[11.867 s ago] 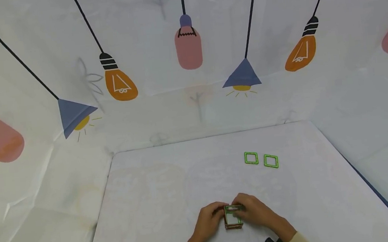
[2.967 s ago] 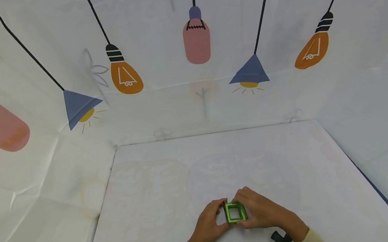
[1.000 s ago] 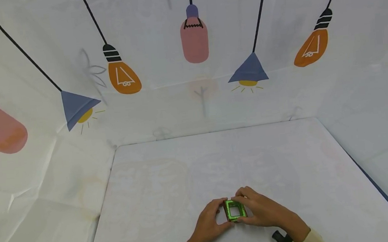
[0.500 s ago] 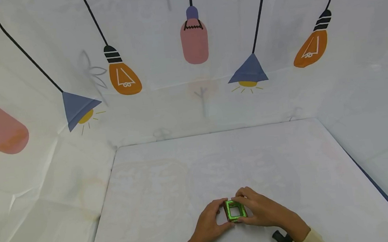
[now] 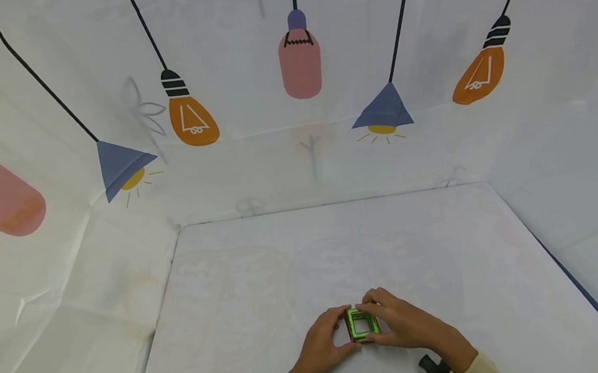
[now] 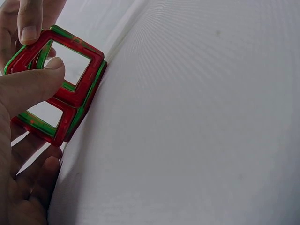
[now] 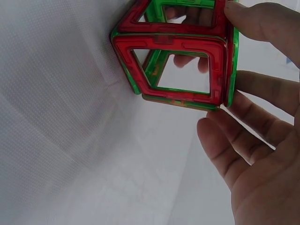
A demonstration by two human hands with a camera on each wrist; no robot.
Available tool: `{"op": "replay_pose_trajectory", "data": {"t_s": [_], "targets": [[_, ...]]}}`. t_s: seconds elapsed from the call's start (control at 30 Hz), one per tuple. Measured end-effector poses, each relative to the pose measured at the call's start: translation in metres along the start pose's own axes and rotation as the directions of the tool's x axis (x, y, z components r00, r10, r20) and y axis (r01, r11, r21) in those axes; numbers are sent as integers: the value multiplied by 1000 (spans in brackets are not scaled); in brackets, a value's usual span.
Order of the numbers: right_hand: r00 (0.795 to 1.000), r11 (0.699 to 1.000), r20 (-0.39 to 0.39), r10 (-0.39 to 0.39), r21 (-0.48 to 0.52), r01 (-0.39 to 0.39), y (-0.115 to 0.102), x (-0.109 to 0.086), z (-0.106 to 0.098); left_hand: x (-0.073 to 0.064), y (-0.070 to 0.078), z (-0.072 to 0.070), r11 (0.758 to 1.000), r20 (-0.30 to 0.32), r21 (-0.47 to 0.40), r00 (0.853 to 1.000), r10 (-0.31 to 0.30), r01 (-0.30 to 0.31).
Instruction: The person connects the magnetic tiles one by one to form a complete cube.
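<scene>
A small box of magnetic tiles (image 5: 352,325), open square frames in red and green, stands on the white table with a green frame on top. My left hand (image 5: 319,340) grips its left side; in the left wrist view the thumb (image 6: 35,86) presses on a red frame. Opposite, my right hand (image 5: 406,323) holds the right side between thumb and fingers. Red side frames (image 7: 173,42) and green edges show in the right wrist view, where two stacked frames make up the visible side. The hands hide parts of the box.
The white tabletop (image 5: 243,282) spreads out beyond and beside the hands. A white sheet (image 5: 254,173) printed with hanging lamps rises behind and along both sides. A black device (image 5: 434,369) sits at the right wrist.
Two green square frames lay far back on the table 11.9 seconds ago; neither lies there now, and a green frame tops the box. Over the last second the hands have barely moved.
</scene>
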State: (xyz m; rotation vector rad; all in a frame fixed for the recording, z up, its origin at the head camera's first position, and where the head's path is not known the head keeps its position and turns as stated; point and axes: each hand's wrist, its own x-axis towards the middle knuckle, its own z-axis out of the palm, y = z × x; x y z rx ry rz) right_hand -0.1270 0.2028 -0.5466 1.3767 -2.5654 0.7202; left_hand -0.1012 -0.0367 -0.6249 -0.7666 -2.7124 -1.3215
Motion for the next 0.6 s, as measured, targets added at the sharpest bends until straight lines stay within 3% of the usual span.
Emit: {"op": "replay_pose_trajectory", "data": {"t_s": [0.37, 0.5, 0.6], "targets": [[1000, 1000, -23, 20, -4, -20, 1, -1, 0, 2, 0, -1, 1000, 32, -22, 999, -19, 20], [992, 993, -42, 116, -10, -116, 4, -6, -4, 1, -3, -11, 994, 121, -98, 992, -34, 46], [974, 975, -91, 209, -60, -215, 14, -14, -12, 1, -7, -30, 993, 155, -106, 987, -42, 59]]}}
